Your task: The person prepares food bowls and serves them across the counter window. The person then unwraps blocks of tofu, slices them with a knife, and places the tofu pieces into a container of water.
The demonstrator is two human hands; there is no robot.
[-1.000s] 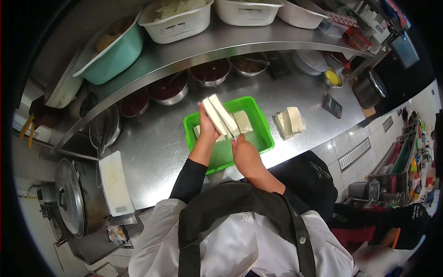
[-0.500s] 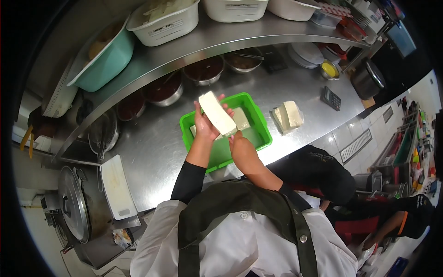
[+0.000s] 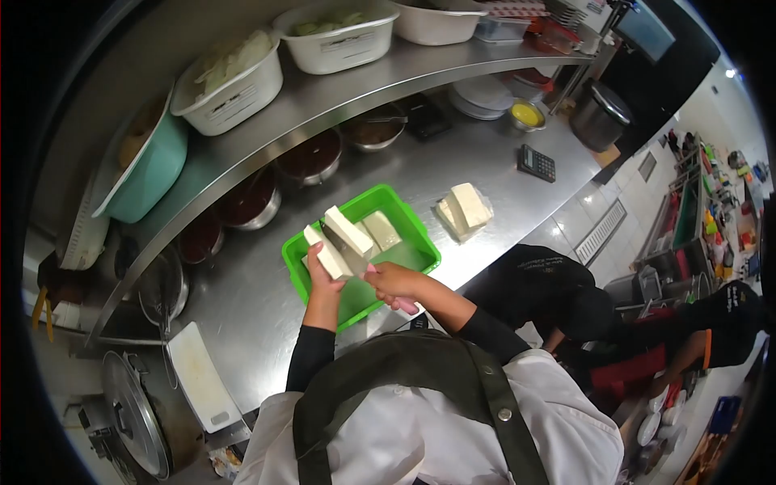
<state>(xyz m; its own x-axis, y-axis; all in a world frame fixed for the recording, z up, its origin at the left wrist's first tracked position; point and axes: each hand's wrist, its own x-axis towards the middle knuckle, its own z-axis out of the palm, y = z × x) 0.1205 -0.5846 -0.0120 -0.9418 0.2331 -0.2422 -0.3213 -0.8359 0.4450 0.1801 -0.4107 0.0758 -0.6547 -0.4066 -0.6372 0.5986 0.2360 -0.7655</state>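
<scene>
My left hand (image 3: 323, 283) is wrapped around a white tofu piece (image 3: 325, 254) above a green tub (image 3: 432, 259). A second tofu piece (image 3: 349, 231) leans away from the first, with a gap between the two. In my right hand (image 3: 394, 280) is a knife with a pink handle (image 3: 406, 306); its blade (image 3: 357, 262) reaches between the pieces, its tip hidden. More tofu blocks (image 3: 381, 231) sit in cloudy liquid in the tub. To the tub's right, white blocks (image 3: 467, 207) rest on thin plastic on the steel table.
Bowls of dark red sauce (image 3: 311, 158) line the back beneath a steel shelf (image 3: 242, 153) holding white tubs (image 3: 339, 44). A calculator (image 3: 537, 163) lies at the right. A white cutting board (image 3: 204, 378) is at the left. Another person (image 3: 533, 287) bends close by on the right.
The single tofu block in my left hand is now two separated pieces, with the knife blade showing between them. The knife's pink handle has come into sight. The whole view has shifted.
</scene>
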